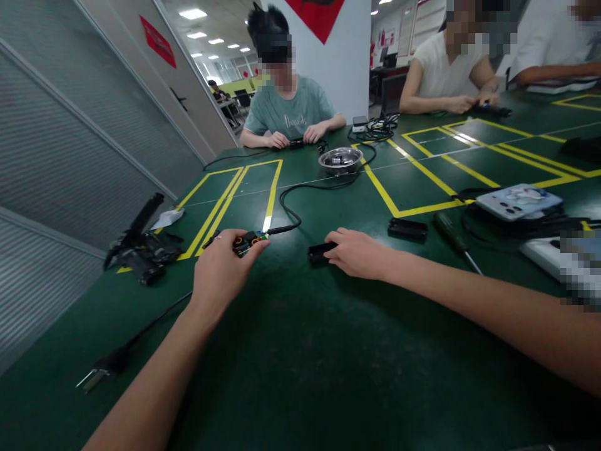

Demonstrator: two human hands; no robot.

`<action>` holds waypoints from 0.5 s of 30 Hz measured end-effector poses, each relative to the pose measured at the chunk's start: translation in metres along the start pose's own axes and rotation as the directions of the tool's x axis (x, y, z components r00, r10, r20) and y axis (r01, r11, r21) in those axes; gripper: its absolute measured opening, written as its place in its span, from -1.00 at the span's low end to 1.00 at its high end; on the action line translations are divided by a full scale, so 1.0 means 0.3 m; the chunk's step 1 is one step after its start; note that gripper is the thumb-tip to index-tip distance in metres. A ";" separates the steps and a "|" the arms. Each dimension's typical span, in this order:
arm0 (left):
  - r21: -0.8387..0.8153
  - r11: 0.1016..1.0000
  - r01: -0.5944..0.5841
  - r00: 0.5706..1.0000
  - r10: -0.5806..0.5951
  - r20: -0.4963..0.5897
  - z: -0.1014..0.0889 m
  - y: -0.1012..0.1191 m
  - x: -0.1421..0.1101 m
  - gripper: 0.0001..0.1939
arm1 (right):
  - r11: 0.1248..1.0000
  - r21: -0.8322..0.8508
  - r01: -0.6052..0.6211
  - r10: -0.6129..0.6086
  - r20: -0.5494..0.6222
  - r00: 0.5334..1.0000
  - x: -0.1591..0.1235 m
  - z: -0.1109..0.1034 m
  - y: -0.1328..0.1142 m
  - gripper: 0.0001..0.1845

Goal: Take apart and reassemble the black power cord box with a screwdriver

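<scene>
My left hand is closed around a power adapter circuit board, its coils and components showing past the fingers. From the board's right end a black cable curves away across the table. A cord with a two-pin plug lies to the left of my left wrist. My right hand grips the right end of a black plastic case half, which rests on or just above the table. Another black case half lies open side up beyond my right forearm.
A screwdriver and a phone lie at the right. A metal bowl with small parts stands ahead. Black gear sits at the left edge. Yellow tape marks the green table. Co-workers sit across it, one person directly opposite.
</scene>
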State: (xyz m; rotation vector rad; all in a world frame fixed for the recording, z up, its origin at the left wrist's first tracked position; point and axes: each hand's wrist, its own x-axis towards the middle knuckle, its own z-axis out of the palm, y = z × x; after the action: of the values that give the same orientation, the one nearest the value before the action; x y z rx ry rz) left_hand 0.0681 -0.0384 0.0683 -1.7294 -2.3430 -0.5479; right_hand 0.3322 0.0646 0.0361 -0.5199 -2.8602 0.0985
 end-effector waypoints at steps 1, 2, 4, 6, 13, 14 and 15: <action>0.016 0.998 -0.055 0.998 0.055 -0.010 -0.004 0.032 -0.019 -0.48 | 1.000 0.004 -0.015 0.015 0.004 1.000 -0.067 -0.018 0.026 -0.69; 0.027 0.994 -0.104 0.994 0.105 -0.016 -0.008 0.065 -0.039 -0.48 | 0.999 0.006 -0.035 0.035 0.005 0.999 -0.130 -0.034 0.049 -0.69; 0.024 0.983 -0.181 0.983 0.181 0.005 -0.012 0.129 -0.080 -0.51 | 0.995 0.026 -0.092 0.093 -0.002 0.996 -0.232 -0.056 0.080 -0.68; 0.004 0.972 -0.235 0.972 0.235 0.029 -0.012 0.181 -0.114 -0.55 | 0.987 0.078 -0.137 0.138 -0.004 0.990 -0.302 -0.072 0.086 -0.69; -0.047 0.942 -0.331 0.941 0.333 0.051 0.038 0.221 -0.158 -0.56 | 0.971 0.229 -0.063 0.071 -0.025 0.997 -0.397 -0.115 -0.045 -0.71; -0.059 0.936 -0.346 0.935 0.349 0.054 0.047 0.221 -0.163 -0.57 | 0.974 0.224 -0.047 0.053 -0.019 0.998 -0.402 -0.115 -0.061 -0.72; -0.071 0.928 -0.365 0.928 0.369 0.055 0.055 0.223 -0.168 -0.58 | 0.974 0.222 -0.033 0.036 -0.007 0.999 -0.406 -0.112 -0.073 -0.72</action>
State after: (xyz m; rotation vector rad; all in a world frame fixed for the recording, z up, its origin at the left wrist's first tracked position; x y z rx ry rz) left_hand 0.1484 -0.0594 0.0479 -2.1756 -1.9819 -0.5022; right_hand 0.4436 0.0019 0.0451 -0.5219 -2.7813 0.4149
